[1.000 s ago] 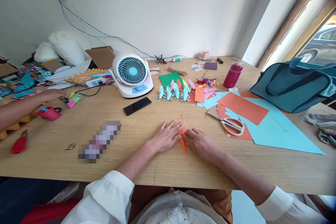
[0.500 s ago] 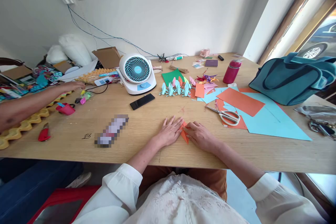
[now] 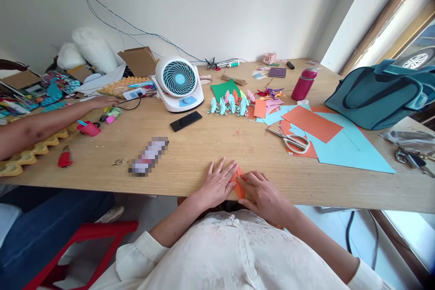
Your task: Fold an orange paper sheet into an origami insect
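Note:
A small folded piece of orange paper [image 3: 240,189] lies near the table's front edge, partly covered by my hands. My left hand [image 3: 217,183] rests flat at its left side, fingers stretched out and touching the paper. From the right, my right hand [image 3: 263,194] has its fingers bent and its fingertips and thumb on the paper. Beyond my hands stands a group of light-blue folded paper figures [image 3: 232,105], with pink and orange ones behind. To the right, white-handled scissors [image 3: 295,142] lie on orange paper pieces.
A white fan [image 3: 179,82] and a black phone [image 3: 186,121] are at centre left. A red bottle [image 3: 304,84], a teal bag [image 3: 370,95] and a large light-blue sheet [image 3: 350,154] occupy the right. Another person's arm [image 3: 50,118] reaches across yellow egg-tray card [image 3: 37,152] at left.
My hands and the orange paper are now nearer the table's front edge. My right thumb has come down to the paper's lower end. The other person's hand has moved rightward. The camera view has shifted.

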`<state>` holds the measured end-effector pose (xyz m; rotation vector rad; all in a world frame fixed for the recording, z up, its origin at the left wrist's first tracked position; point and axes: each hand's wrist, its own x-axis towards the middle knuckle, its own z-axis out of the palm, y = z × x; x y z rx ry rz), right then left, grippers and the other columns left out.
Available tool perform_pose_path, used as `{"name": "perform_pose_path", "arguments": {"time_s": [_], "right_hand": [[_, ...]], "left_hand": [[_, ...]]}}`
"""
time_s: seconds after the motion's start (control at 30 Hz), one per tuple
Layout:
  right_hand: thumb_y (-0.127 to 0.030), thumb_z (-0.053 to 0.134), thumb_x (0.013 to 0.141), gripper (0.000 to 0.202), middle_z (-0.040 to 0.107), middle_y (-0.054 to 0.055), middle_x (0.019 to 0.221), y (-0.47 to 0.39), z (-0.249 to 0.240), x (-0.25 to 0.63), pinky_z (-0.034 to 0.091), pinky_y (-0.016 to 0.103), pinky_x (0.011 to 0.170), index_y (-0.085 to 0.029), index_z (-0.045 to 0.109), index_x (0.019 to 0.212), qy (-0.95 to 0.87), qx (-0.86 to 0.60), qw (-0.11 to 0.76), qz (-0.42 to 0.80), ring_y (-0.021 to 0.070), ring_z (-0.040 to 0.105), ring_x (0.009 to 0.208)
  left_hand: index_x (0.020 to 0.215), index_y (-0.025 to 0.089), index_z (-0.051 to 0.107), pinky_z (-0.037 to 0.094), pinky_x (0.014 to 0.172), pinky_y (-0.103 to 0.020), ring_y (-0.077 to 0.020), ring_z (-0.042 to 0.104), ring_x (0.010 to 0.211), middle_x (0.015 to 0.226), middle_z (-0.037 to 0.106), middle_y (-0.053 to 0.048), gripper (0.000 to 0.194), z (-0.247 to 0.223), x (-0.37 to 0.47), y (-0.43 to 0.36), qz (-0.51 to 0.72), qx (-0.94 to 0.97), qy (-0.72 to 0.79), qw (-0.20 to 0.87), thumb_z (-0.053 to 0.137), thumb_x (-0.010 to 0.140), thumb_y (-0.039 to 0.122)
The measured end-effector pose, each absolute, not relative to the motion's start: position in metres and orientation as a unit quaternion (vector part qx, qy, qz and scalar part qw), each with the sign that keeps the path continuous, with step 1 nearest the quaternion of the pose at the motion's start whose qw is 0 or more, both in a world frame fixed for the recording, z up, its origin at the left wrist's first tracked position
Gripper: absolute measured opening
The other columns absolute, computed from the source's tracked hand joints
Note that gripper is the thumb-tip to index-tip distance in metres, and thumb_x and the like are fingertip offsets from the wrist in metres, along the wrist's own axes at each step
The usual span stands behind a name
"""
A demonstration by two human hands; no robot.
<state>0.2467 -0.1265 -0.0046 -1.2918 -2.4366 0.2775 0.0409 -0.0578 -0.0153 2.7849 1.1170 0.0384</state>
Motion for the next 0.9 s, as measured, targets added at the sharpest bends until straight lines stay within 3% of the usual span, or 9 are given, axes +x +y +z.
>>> {"name": "perform_pose_path", "arguments": {"time_s": [0.13, 0.2, 0.37, 0.53, 0.63, 0.73, 0.8, 0.87, 0.9], "right_hand": [[-0.058, 0.064, 0.084, 0.072, 0.057, 0.016, 0.127, -0.140, -0.017, 0.247, 0.042, 0.051, 0.100, -0.013, 0.050, 0.139, -0.880, -0.434, 0.183, 0.065, 0.0328, 0.050, 0.113], [-0.056, 0.067, 0.083, 0.075, 0.057, 0.017, 0.129, -0.143, -0.027, 0.246, 0.042, 0.052, 0.101, -0.012, 0.049, 0.140, -0.889, -0.418, 0.187, 0.029, 0.0339, 0.049, 0.115], [-0.024, 0.053, 0.095, 0.039, 0.064, 0.015, 0.117, -0.144, -0.050, 0.240, 0.047, 0.045, 0.091, -0.013, 0.056, 0.132, -0.879, -0.401, 0.252, -0.052, 0.0286, 0.054, 0.107], [-0.019, 0.050, 0.097, 0.030, 0.068, 0.012, 0.101, -0.144, -0.047, 0.237, 0.046, 0.039, 0.080, -0.017, 0.063, 0.123, -0.882, -0.391, 0.261, -0.042, 0.0246, 0.058, 0.092], [-0.019, 0.051, 0.096, 0.026, 0.068, 0.010, 0.095, -0.142, -0.033, 0.239, 0.044, 0.037, 0.076, -0.019, 0.066, 0.116, -0.885, -0.387, 0.260, -0.022, 0.0224, 0.058, 0.085], [-0.018, 0.051, 0.096, 0.023, 0.067, 0.008, 0.092, -0.135, -0.011, 0.240, 0.044, 0.033, 0.075, -0.020, 0.070, 0.108, -0.862, -0.409, 0.288, 0.075, 0.0192, 0.059, 0.081], [-0.020, 0.049, 0.097, 0.023, 0.065, 0.006, 0.088, -0.127, 0.007, 0.242, 0.044, 0.029, 0.071, -0.021, 0.071, 0.103, -0.821, -0.436, 0.319, 0.182, 0.0160, 0.059, 0.077], [-0.023, 0.048, 0.097, 0.024, 0.063, 0.004, 0.083, -0.116, 0.026, 0.243, 0.042, 0.026, 0.064, -0.021, 0.072, 0.093, -0.778, -0.446, 0.341, 0.281, 0.0138, 0.057, 0.071], [-0.026, 0.050, 0.097, 0.024, 0.061, 0.002, 0.078, -0.109, 0.034, 0.244, 0.041, 0.026, 0.061, -0.020, 0.072, 0.090, -0.758, -0.456, 0.352, 0.305, 0.0135, 0.054, 0.068]], "left_hand": [[0.156, 0.022, 0.021, 0.018, 0.118, -0.064, -0.0319, 0.009, 0.152, 0.163, 0.022, -0.004, 0.056, -0.012, 0.037, -0.077, 0.007, 0.923, 0.375, 0.082, 0.023, 0.104, 0.043], [0.157, 0.022, 0.019, 0.017, 0.118, -0.064, -0.0328, 0.009, 0.152, 0.164, 0.020, -0.004, 0.057, -0.012, 0.036, -0.083, 0.006, 0.921, 0.379, 0.086, 0.023, 0.104, 0.044], [0.157, 0.021, 0.016, 0.014, 0.117, -0.065, -0.0370, 0.009, 0.151, 0.163, 0.021, -0.007, 0.074, -0.017, 0.028, -0.092, 0.009, 0.924, 0.370, 0.092, 0.029, 0.097, 0.063], [0.158, 0.022, 0.012, 0.011, 0.118, -0.063, -0.0374, 0.006, 0.151, 0.163, 0.023, -0.011, 0.094, -0.016, 0.014, -0.092, 0.031, 0.939, 0.325, 0.111, 0.038, 0.086, 0.077], [0.157, 0.023, 0.020, 0.010, 0.118, -0.062, -0.0381, 0.009, 0.151, 0.162, 0.026, -0.011, 0.094, -0.007, 0.009, -0.090, 0.033, 0.941, 0.297, 0.155, 0.045, 0.083, 0.077], [0.148, 0.025, 0.042, 0.013, 0.117, -0.062, -0.0361, 0.021, 0.148, 0.157, 0.037, -0.011, 0.066, 0.007, 0.011, -0.087, 0.073, 0.932, 0.294, 0.199, 0.047, 0.093, 0.062], [0.137, 0.025, 0.055, 0.021, 0.116, -0.056, -0.0307, 0.040, 0.140, 0.145, 0.053, -0.011, 0.046, 0.016, 0.017, -0.084, 0.137, 0.914, 0.291, 0.247, 0.043, 0.099, 0.048], [0.112, 0.019, 0.070, 0.041, 0.102, -0.043, -0.0251, 0.063, 0.109, 0.110, 0.072, -0.009, 0.038, 0.024, 0.024, -0.079, 0.202, 0.867, 0.308, 0.336, 0.044, 0.100, 0.044], [0.097, 0.016, 0.073, 0.047, 0.091, -0.037, -0.0219, 0.066, 0.091, 0.092, 0.073, -0.007, 0.039, 0.028, 0.027, -0.075, 0.225, 0.831, 0.328, 0.389, 0.046, 0.099, 0.045]]}}
